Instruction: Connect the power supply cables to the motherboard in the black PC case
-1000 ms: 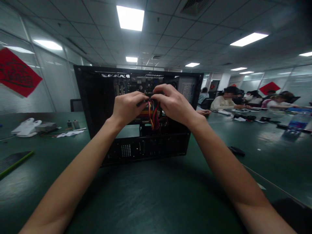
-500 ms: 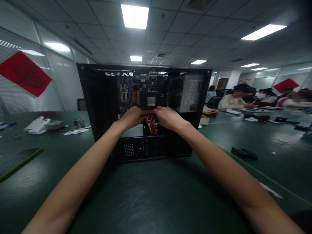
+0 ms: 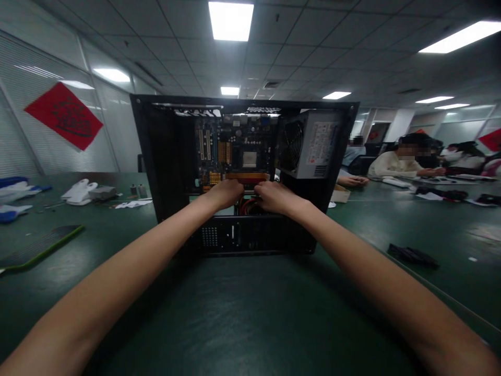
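Green table point(image 3: 250, 303) stretches from the frame's bottom edge up to the case point(image 3: 164, 156). Standing at centre, open side toward the camera and long axis left to right, the case holds a board point(image 3: 237, 151), cables point(image 3: 247, 208) and, at its upper right, a power supply point(image 3: 311, 146). Left hand point(image 3: 226, 193) and right hand point(image 3: 274, 196) curl by the board's lower edge; whether either grasps anything, I cannot tell.

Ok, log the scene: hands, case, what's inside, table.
Left hand: inside the case, by the orange slots; grip unclear
Right hand: beside red cables; grip unclear
Case: standing on the table, open side facing the wearer
Inside: board; power supply at upper right
Table, left: white bag, green-edged panel
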